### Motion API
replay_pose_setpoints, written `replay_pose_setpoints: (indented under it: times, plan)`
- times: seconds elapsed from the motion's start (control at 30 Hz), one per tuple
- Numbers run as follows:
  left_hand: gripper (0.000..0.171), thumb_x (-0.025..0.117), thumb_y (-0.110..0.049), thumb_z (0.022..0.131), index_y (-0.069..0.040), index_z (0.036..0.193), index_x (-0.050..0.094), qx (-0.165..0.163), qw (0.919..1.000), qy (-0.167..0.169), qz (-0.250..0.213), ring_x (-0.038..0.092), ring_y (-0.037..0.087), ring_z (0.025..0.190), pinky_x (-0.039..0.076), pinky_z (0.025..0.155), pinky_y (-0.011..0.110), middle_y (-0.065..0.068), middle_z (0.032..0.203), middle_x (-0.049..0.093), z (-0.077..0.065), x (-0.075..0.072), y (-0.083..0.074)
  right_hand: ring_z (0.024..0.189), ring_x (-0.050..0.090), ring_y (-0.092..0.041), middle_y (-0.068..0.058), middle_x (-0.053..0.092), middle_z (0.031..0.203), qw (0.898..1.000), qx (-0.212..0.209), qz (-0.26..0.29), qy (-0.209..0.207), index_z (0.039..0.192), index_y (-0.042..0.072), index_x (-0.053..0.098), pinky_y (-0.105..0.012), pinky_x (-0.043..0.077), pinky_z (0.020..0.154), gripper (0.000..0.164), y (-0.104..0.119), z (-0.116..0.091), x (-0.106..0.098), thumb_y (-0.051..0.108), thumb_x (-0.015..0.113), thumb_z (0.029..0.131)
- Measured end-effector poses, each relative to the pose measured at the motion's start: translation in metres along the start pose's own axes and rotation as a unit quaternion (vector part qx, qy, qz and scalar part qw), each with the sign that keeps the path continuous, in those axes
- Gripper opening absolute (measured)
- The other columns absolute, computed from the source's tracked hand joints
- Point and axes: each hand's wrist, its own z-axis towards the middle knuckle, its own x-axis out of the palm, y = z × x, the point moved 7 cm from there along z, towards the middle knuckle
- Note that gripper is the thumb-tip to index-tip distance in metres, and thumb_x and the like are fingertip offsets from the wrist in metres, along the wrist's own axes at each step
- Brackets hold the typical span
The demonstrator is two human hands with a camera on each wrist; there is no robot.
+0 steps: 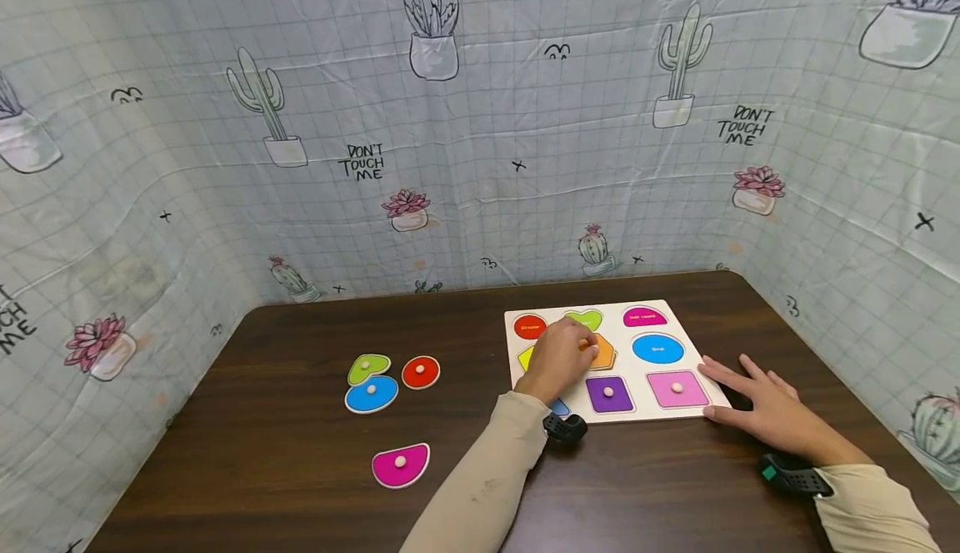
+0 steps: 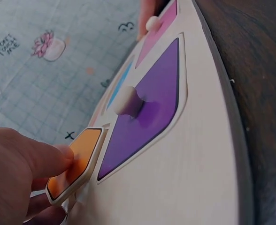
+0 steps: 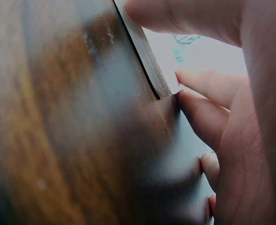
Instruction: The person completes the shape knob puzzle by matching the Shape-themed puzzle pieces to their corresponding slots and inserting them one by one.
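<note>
A white shape-puzzle board (image 1: pixel 641 394) lies on the table. My left hand (image 1: pixel 558 357) pinches an orange angular puzzle piece (image 2: pixel 84 152) over the middle of the board. In the left wrist view the thumb rests on its orange face, and the piece sits tilted at the board's surface. A purple piece (image 1: pixel 596 403) and a pink piece (image 1: pixel 663 399), both with round knobs, lie in the near row. My right hand (image 1: pixel 772 407) is spread at the board's right edge, thumb and fingertips touching the corner. A blue shape (image 1: pixel 558 408) is partly hidden by my left wrist.
Left of the board, a green heart piece (image 1: pixel 358 372) overlaps a blue oval piece (image 1: pixel 384 398) beside a red round piece (image 1: pixel 420 380). A magenta half-round piece (image 1: pixel 390 474) lies nearer. Patterned cloth (image 1: pixel 480 119) hangs around the dark wooden table (image 1: pixel 285 453).
</note>
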Motion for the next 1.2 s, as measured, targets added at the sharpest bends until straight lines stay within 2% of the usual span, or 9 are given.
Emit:
replay_pose_setpoints:
  times: [0.37,0.77,0.97,1.2]
  plan:
    - [0.012,0.074,-0.025,0.092,-0.019,0.100,0.081,-0.002,1.0000,0.006,0.002,0.062,0.011,0.104,0.047,0.094,0.021,-0.006,0.107,0.071,0.0001,0.0049,0.0003,0.139,0.018,-0.062,-0.026,0.040,0.152,1.000,-0.008,-0.004,-0.012,0.148,0.007,0.048,-0.077,0.009,0.102,0.074,0.0021,-0.0002,-0.0010,0.045,0.071,0.089]
    - [0.014,0.073,-0.026,0.093,-0.020,0.103,0.081,0.017,0.9995,0.003,0.025,0.063,0.012,0.104,0.046,0.095,0.022,-0.008,0.106,0.073,-0.0017,0.0069,-0.0016,0.139,0.016,-0.062,-0.027,0.038,0.152,1.000,-0.002,0.001,-0.007,0.149,0.006,0.046,-0.077,0.009,0.102,0.074,0.0017,-0.0003,-0.0002,0.045,0.070,0.090]
    - [0.015,0.071,-0.023,0.094,-0.017,0.103,0.081,0.029,0.9994,0.006,0.018,0.063,0.013,0.105,0.045,0.097,0.021,-0.007,0.108,0.073,-0.0033,0.0050,-0.0030,0.140,0.016,-0.061,-0.025,0.037,0.154,1.000,-0.010,0.003,-0.008,0.150,0.007,0.045,-0.076,0.008,0.103,0.074,0.0028,-0.0002,-0.0016,0.043,0.070,0.091]
    - [0.018,0.070,-0.023,0.094,-0.016,0.108,0.080,0.042,0.9990,0.011,0.012,0.060,0.013,0.101,0.045,0.092,0.020,-0.007,0.109,0.074,-0.0063,0.0065,-0.0038,0.140,0.016,-0.061,-0.026,0.038,0.153,1.000,-0.005,-0.001,-0.005,0.149,0.007,0.046,-0.076,0.009,0.102,0.074,0.0008,-0.0006,0.0000,0.044,0.070,0.090]
